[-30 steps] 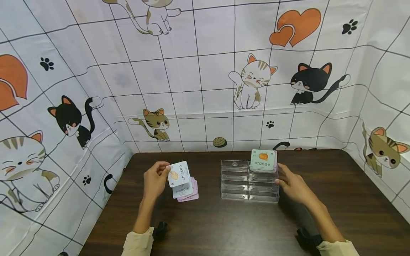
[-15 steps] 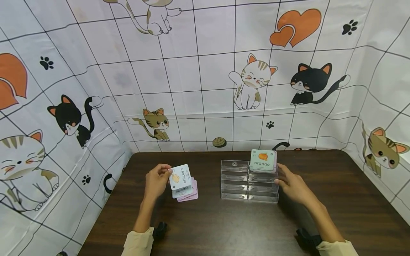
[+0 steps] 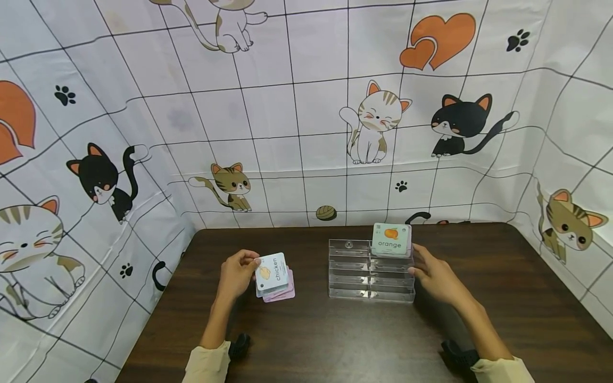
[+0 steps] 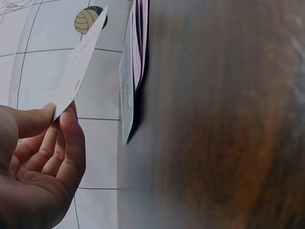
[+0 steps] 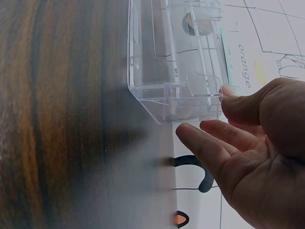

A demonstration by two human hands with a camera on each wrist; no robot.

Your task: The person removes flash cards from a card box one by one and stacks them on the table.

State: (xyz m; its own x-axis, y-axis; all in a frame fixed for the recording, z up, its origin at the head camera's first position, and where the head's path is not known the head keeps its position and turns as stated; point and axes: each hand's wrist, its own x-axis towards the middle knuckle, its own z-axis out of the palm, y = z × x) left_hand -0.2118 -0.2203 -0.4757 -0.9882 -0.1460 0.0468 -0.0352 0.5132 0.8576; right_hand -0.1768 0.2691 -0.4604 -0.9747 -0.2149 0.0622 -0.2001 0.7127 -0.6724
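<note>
My left hand point(image 3: 235, 274) pinches a white flash card marked "chicken" point(image 3: 271, 272) by its left edge, between thumb and fingers. In the left wrist view, that card is tilted and raised above a small stack of cards point(image 4: 127, 90) lying on the table. A pink card point(image 3: 289, 292) sticks out on the stack's right side. Right of the stack stands a clear stepped card rack point(image 3: 348, 276) with two columns. A green-edged "orange" card point(image 3: 390, 239) leans in its top right slot. My right hand point(image 3: 440, 276) rests its fingertips at the rack's right side, fingers loosely bent.
Everything stands on a dark brown wooden table point(image 3: 306, 340). Bare tabletop lies between the stack and the rack and in front of both. A white cloth with printed cats point(image 3: 268, 117) hangs behind and along both sides. The rack's other visible slots hold no cards.
My left hand has moved slightly right and down with the chicken card, which now covers the "noodle" word on the stack. The right hand, rack and orange card stay put.
</note>
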